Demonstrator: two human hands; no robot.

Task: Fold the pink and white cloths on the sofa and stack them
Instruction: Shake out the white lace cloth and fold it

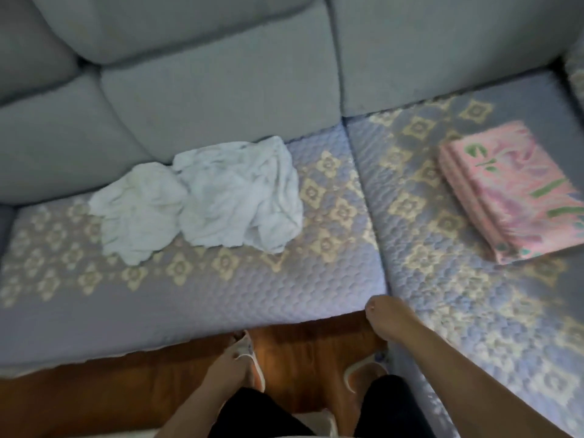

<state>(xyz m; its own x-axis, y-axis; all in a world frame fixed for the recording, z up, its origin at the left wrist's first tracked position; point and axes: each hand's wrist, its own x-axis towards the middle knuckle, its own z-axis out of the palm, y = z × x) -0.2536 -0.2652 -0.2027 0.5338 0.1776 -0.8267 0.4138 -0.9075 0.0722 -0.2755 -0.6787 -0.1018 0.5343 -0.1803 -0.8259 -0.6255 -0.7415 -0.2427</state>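
The white cloths (202,197) lie crumpled in two heaps on the sofa (284,295) seat. The pink cloth (512,191), folded flat and floral, lies on the seat's far right. Both the left hand (229,358) and the right hand (382,317) hang loose off the sofa's front edge, holding nothing.

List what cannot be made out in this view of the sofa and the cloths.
- Pink cloth, head view: its right side is cut off by the frame edge; how many pieces are stacked is unclear.
- White cloths: crumpled together, so their count and shape are hidden by their own folds.
- Left hand and right hand: motion blur hides the fingers' grip; both seem empty.
- Slippers: partly hidden by the legs.
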